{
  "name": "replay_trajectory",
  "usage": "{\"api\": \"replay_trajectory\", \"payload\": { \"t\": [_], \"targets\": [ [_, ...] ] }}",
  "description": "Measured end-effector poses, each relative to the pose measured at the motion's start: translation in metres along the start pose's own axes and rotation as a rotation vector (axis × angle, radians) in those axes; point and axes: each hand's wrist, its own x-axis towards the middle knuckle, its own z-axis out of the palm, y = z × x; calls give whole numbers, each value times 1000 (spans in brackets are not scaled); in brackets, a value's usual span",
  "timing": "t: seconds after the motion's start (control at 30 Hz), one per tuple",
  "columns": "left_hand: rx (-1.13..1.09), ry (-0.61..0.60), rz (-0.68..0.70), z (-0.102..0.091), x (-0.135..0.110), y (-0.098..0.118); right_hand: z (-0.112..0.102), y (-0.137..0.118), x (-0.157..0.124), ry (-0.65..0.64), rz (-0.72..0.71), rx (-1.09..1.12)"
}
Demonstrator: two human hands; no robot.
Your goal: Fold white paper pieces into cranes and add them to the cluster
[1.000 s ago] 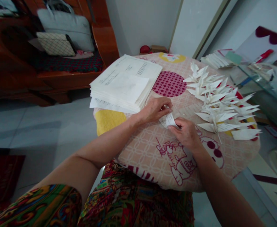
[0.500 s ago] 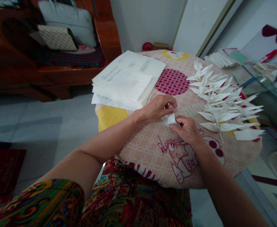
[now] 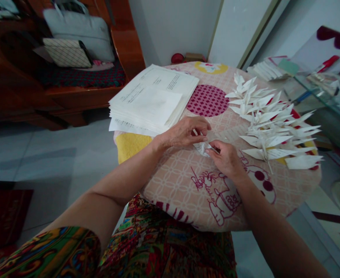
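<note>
At frame centre, the left hand (image 3: 184,133) and right hand (image 3: 226,158) pinch a folded paper (image 3: 202,148) in closed fingertips; stack (image 3: 152,100) upper left, cranes (image 3: 271,119) right.

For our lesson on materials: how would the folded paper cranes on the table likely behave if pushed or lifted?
The folded paper cranes look thin and pointed, so probably very light and easily crushed. Lying loose and overlapping on the patterned tablecloth, a push would likely slide several together.
</note>
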Motion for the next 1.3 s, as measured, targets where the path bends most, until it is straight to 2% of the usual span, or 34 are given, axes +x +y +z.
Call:
{"api": "replay_trajectory", "payload": {
  "t": [0.1,0.37,0.57,0.67,0.8,0.9,1.03,1.2,1.3],
  "targets": [
    [3,14,-2,0,-2,2,0,-3,0,19,-19,-4],
    [-46,163,-113,1,-10,6,5,-6,-1,8,2,-36],
    [71,238,-180,6,-10,0,12,-14,-7,119,15,-161],
    [148,253,-252,11,-10,1,10,-8,-11,151,59,-24],
    [180,233,-302,18,-8,3,5,3,-15,255,217,235],
    [253,229,-337,26,-3,2,4,5,-15,303,241,245],
    [388,196,-399,35,6,2,6,1,-14,275,174,81],
    [517,149,-512,38,9,4,8,-2,-19,243,-15,-358],
    [581,139,-517,38,8,4,7,-5,-24,259,-92,-519]
  ]
}}
